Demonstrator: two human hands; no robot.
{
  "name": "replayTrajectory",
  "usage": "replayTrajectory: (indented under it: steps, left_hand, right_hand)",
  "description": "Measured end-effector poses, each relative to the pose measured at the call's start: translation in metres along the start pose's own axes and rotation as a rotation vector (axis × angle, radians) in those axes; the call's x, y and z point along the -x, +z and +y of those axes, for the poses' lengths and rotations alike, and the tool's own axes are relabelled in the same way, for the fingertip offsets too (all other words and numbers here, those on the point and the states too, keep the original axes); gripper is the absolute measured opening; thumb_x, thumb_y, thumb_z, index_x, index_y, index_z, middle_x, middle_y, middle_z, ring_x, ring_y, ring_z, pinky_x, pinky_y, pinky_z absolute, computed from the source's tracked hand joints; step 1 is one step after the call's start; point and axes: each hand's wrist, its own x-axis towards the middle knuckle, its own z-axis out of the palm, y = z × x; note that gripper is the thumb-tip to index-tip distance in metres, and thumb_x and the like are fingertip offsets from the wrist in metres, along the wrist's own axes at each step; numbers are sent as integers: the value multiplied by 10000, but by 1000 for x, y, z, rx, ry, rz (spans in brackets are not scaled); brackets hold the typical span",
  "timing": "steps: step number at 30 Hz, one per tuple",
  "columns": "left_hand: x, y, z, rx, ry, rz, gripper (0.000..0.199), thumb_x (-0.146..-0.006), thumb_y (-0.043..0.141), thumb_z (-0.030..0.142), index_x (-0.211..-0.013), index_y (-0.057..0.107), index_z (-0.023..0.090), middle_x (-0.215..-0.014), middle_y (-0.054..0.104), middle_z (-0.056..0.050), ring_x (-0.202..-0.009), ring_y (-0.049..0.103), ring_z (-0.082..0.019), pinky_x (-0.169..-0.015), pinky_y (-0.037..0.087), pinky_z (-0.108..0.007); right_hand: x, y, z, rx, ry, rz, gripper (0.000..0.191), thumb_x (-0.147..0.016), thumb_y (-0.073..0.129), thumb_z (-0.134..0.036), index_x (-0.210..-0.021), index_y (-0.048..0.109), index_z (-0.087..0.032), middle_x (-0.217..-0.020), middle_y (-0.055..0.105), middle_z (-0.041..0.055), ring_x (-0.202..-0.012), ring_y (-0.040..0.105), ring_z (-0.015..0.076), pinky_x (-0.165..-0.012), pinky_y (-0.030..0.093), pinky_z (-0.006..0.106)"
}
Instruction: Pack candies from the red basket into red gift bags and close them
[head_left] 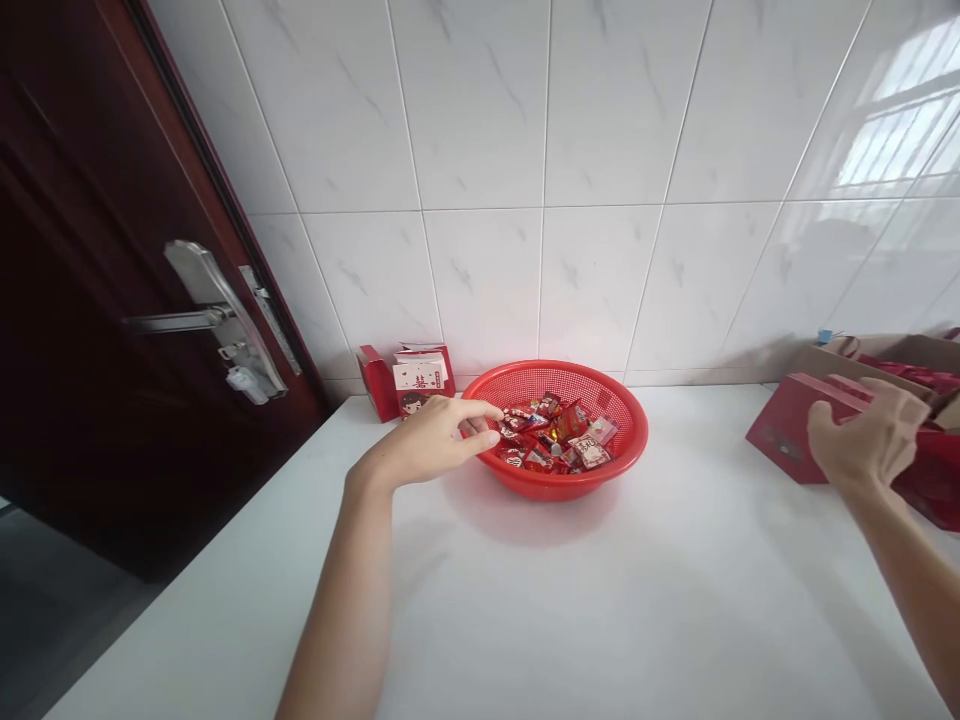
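A red plastic colander (551, 490) stands on the white table, holding several small wrapped candies (555, 435), mostly red. My left hand (435, 435) is over the colander's left rim, index finger and thumb apart, with nothing visible between them. At the right, my right hand (862, 430) is in front of some red paper boxes (787, 430). Its thumb is spread away from bent fingers, and no held thing shows; part of the boxes is hidden behind it.
Upright red and white printed boxes (420, 372) stand by the tiled wall, left of the colander. A brown cardboard box (892, 355) with red items is at the far right. A dark red door (90, 300) with a metal handle is on the left.
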Motion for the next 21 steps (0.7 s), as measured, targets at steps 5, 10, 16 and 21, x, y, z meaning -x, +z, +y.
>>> replayTrajectory:
  steps: [5, 10, 16, 21]
  left_hand:
    - [-4, 0, -4, 31, -31, -2, 282, -862, 632, 387, -1073, 776, 266, -1001, 797, -39, -920, 745, -239, -759, 581, -304]
    - [-19, 8, -38, 132, -46, 167, 277, -841, 651, 396, -1010, 777, 216, -979, 802, -64, -883, 747, -232, -807, 598, -341]
    - [-42, -4, -98, -124, -474, 557, 283, -864, 566, 221, -1065, 760, 174, -1121, 786, -73, -1041, 735, -213, -934, 568, -299]
    - [-60, -40, -132, -321, -702, 585, 463, -804, 558, 105, -1247, 690, 121, -1268, 709, -172, -1212, 650, -329, -1025, 515, -421]
  right_hand:
    - [93, -25, -47, -548, -549, -244, 178, -884, 602, -186, -1018, 603, -303, -778, 636, 82, -668, 633, 287, -695, 533, 447]
    - [227, -44, -78, -1014, -1044, -603, 300, -879, 461, -36, -1066, 538, -257, -773, 691, 50, -626, 638, 202, -555, 510, 326]
    - [308, -30, -71, -1030, -1287, -526, 220, -944, 383, -63, -870, 539, -200, -551, 541, -24, -412, 378, 116, -441, 337, 275]
    - [308, -19, -68, -987, -1287, -492, 231, -921, 387, -8, -848, 506, -193, -586, 529, -39, -436, 349, 91, -469, 305, 243]
